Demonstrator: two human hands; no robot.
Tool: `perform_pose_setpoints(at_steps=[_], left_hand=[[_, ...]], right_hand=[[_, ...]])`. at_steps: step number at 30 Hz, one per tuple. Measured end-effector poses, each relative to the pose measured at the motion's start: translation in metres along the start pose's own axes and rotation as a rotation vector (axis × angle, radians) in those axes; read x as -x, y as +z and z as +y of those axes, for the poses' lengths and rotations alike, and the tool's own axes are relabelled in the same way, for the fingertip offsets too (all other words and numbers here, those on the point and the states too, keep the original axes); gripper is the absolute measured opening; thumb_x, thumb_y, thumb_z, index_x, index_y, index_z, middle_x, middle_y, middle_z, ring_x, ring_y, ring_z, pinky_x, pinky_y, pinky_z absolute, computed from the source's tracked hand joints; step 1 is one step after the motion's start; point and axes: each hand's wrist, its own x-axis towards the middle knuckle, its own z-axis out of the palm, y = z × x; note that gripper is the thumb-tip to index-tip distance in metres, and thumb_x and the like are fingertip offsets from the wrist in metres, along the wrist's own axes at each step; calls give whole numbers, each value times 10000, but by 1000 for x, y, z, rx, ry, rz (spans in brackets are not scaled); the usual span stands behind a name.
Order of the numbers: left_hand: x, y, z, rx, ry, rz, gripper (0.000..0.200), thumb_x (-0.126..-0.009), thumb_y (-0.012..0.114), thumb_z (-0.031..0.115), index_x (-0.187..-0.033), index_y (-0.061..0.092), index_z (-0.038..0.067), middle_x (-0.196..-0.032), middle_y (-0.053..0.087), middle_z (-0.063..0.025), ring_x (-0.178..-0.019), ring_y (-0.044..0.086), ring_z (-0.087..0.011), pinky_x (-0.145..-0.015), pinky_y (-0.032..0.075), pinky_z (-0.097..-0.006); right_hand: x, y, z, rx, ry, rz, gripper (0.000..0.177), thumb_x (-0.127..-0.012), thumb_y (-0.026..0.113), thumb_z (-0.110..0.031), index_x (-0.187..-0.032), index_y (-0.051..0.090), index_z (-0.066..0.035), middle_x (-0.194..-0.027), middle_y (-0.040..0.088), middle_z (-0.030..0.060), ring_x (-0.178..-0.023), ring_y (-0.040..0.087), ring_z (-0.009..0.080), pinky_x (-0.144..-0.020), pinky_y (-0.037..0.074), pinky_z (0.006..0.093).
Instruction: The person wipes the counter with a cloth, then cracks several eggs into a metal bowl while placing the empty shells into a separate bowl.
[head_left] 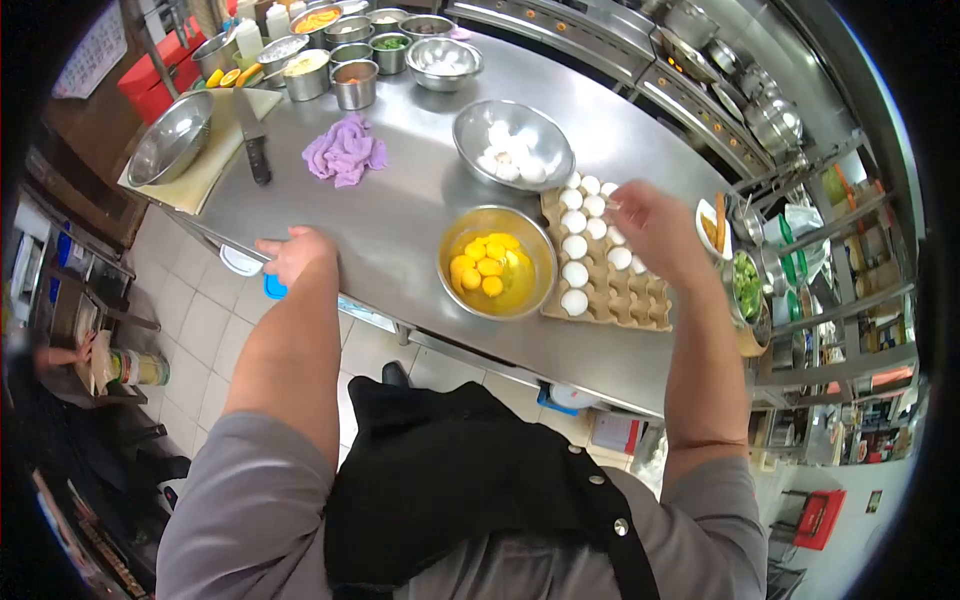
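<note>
My right hand (650,225) is above the far right part of a cardboard egg tray (625,305). Its fingers are bent together beside the white eggs (574,246); whatever lies between the fingertips is hidden. Left of the tray stands a metal bowl (450,295) with several yolks (486,262) and clear egg white. Behind it, another steel bowl (470,125) holds white eggshells (512,160). Farther left, my left hand (300,255) rests on the front edge of the steel table (390,230), fingers apart and holding nothing.
A crumpled purple cloth (345,150) lies behind my left hand. A knife (252,140) rests by a cutting board (215,165) bearing a tilted bowl (172,140). Metal containers (355,85) line the back. A white dish (712,228) sits at right. Another person's hand (70,355) shows far left.
</note>
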Motion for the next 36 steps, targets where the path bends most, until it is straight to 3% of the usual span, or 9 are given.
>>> perform_pose_setpoints(at_steps=[3, 9, 18, 21, 27, 28, 32, 35, 36], left_hand=[[7, -3, 0, -18, 1, -3, 752, -985, 562, 431, -1639, 275, 197, -1386, 515, -264, -1105, 687, -434, -878, 574, -571], [-4, 9, -5, -1, 33, 48, 762, -982, 562, 429, -1641, 271, 178, -1370, 521, -283, -1088, 693, -437, -857, 580, -573], [8, -8, -1, -11, 32, 33, 760, -988, 572, 415, -1636, 272, 156, -1305, 542, -256, -1059, 697, -419, -827, 598, -546], [8, -6, -2, -12, 31, 39, 762, -984, 587, 407, -1633, 276, 155, -1306, 539, -245, -1062, 695, -413, -824, 600, -537], [9, -7, 2, 5, 11, 37, 765, -976, 611, 402, -1626, 290, 162, -1327, 533, -228, -1079, 686, -403, -827, 597, -534], [9, -7, 0, 3, 12, 39, 762, -975, 613, 401, -1625, 294, 165, -1328, 534, -224, -1081, 685, -402, -828, 595, -535], [6, -5, -3, 1, 9, 26, 746, -976, 609, 399, -1623, 311, 175, -1335, 530, -219, -1076, 685, -401, -840, 592, -532], [7, -9, 0, -5, -6, 23, 742, -977, 604, 401, -1624, 318, 177, -1348, 525, -222, -1077, 684, -401, -851, 591, -520], [5, -3, -2, -8, -6, 25, 743, -977, 601, 401, -1625, 317, 176, -1353, 522, -227, -1081, 683, -401, -854, 590, -517]], right_hand=[[46, 32, 14, 104, 157, -281, 260, -893, 754, -266, -1076, 700, -89, -907, 739, 121, -831, 719, 316, -766, 561, 443], [96, 84, 29, -41, 247, -192, 365, -839, 804, -220, -1154, 654, -112, -1047, 718, 132, -979, 698, 342, -846, 550, 448], [109, 106, 28, 161, 126, -73, 391, -820, 787, -166, -1166, 620, -93, -1029, 698, 155, -928, 691, 379, -801, 558, 475], [111, 107, 32, 71, 183, -83, 364, -854, 764, -172, -1160, 597, -69, -1013, 700, 138, -878, 711, 322, -758, 564, 441], [123, 89, 69, -930, 550, 25, 253, -970, 629, -154, -1191, 565, -50, -1031, 704, 110, -845, 728, 210, -694, 564, 340], [131, 82, 70, -1256, 524, 103, 280, -995, 580, -166, -1256, 555, -68, -1088, 710, 141, -865, 735, 261, -697, 575, 343], [170, 55, 60, -1640, 441, 335, 391, -1024, 562, -288, -1347, 530, -68, -1188, 694, 182, -860, 730, 301, -690, 591, 353], [203, 36, 66, -1915, 542, 340, 402, -1007, 610, -264, -1351, 532, -71, -1185, 689, 176, -897, 718, 304, -731, 602, 391], [220, 37, 82, -1767, 600, 288, 404, -996, 626, -239, -1350, 536, -65, -1178, 689, 174, -916, 712, 308, -748, 601, 403]])
